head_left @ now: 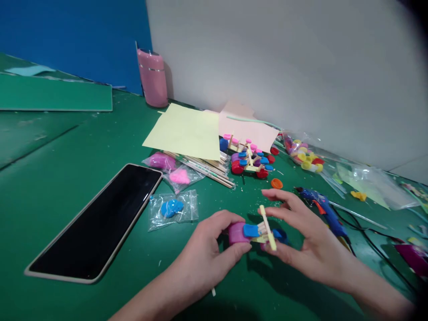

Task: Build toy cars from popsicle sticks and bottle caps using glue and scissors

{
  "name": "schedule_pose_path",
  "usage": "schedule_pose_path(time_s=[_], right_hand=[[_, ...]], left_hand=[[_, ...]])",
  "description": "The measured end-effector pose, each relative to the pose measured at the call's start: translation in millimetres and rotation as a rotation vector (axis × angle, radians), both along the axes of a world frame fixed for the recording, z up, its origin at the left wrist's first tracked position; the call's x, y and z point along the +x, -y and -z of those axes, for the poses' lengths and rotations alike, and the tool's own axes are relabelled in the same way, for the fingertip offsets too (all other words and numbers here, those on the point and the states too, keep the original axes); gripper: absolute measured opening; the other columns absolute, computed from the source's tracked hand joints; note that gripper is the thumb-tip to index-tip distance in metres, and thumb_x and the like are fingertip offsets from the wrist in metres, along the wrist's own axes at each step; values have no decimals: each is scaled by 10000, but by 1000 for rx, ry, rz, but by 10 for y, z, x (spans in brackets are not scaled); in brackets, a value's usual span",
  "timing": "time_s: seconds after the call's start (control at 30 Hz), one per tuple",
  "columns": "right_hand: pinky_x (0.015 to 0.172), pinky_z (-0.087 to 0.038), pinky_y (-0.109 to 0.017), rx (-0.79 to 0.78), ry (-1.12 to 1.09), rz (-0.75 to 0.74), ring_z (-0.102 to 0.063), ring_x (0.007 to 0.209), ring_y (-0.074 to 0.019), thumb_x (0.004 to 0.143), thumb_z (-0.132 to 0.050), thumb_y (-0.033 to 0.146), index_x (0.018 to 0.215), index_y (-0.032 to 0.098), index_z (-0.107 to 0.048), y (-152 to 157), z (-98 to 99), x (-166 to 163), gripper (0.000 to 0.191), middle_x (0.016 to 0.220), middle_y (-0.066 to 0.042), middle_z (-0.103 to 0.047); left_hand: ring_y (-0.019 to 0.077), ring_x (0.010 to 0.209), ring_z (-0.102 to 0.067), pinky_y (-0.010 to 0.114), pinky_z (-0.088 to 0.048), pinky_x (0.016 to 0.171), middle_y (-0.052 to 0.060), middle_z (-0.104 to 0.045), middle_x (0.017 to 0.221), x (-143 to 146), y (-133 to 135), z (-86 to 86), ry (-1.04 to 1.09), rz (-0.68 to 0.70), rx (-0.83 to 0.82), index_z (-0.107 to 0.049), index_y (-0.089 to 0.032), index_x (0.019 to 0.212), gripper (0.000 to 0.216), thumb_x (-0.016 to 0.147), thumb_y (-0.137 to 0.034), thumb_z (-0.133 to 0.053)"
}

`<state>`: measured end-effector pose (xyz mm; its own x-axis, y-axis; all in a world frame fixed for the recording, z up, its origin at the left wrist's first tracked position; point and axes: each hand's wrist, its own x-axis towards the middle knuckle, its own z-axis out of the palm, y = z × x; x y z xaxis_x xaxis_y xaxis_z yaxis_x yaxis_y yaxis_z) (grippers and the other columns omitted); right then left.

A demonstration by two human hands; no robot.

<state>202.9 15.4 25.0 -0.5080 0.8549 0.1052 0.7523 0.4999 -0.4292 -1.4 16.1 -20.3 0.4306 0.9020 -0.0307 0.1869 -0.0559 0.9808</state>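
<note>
A small toy vehicle of sticks, blue clay-like pieces and a purple round wheel (238, 233) is held just above the table. My left hand (214, 245) pinches the purple wheel between thumb and fingers. At the other side, my right hand (307, 240) has its thumb and a finger at the two ends of a pale yellow crossbar (267, 227), while the index finger is raised apart. A dark blue wheel (280, 235) shows partly behind the crossbar. Behind my hands stand similar toy vehicles (249, 162) with red and blue wheels and pink or blue parts.
At left lies a phone (100, 218), beside small bags of blue clay (172, 207) and pink clay (179, 176). Sticks (209, 169) lie under yellow paper (187, 129). A blue glue gun (324, 211) with a cable is at right. A pink canister (153, 79) stands by the wall.
</note>
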Motion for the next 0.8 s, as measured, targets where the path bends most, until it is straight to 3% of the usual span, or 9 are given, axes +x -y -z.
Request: schedule_pose_path(time_s=[0.43, 0.8], right_hand=[[872, -350, -451, 300, -73, 155, -411, 1104, -288, 738, -571, 271, 951, 180, -597, 66, 187, -301, 234, 1194, -103, -421], [875, -345, -428, 319, -125, 226, -433, 1085, -265, 790, -487, 211, 955, 187, -585, 44, 244, -448, 194, 1167, -91, -455]], left_hand=[[139, 791, -567, 252, -452, 714, 17, -601, 865, 24, 13, 74, -26, -156, 274, -537, -183, 903, 156, 749, -177, -559], [153, 828, -557, 286, -466, 729, 33, -586, 901, 29, 49, 97, -116, -223, 388, -480, -201, 931, 178, 766, -157, -530]])
